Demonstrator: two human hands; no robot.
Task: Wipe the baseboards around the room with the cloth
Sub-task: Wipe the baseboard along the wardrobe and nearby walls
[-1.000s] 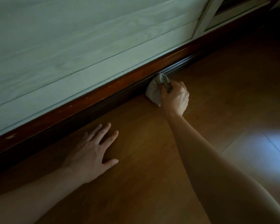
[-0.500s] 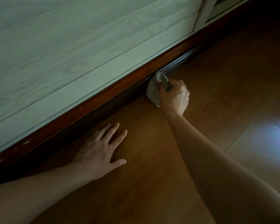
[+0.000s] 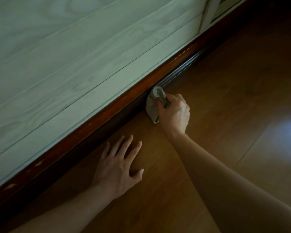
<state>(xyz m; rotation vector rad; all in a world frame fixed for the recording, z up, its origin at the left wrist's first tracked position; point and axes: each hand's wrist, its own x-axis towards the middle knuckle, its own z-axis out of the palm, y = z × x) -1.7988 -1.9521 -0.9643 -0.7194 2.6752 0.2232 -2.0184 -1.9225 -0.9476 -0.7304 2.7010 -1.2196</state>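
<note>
Two hands: my right hand (image 3: 174,113) grips the bunched cloth (image 3: 151,106) on the baseboard (image 3: 107,115), left hand (image 3: 118,167) splayed flat on the floor (image 3: 225,115); bunching may skip grooves.

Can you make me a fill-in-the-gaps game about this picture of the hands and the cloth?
1. The cloth is gripped by the ____ hand.
2. The left hand rests, fingers spread, on the wooden ____.
3. The cloth touches the dark ____ below the pale panels.
Missing words: right (the right hand); floor; baseboard.
</note>
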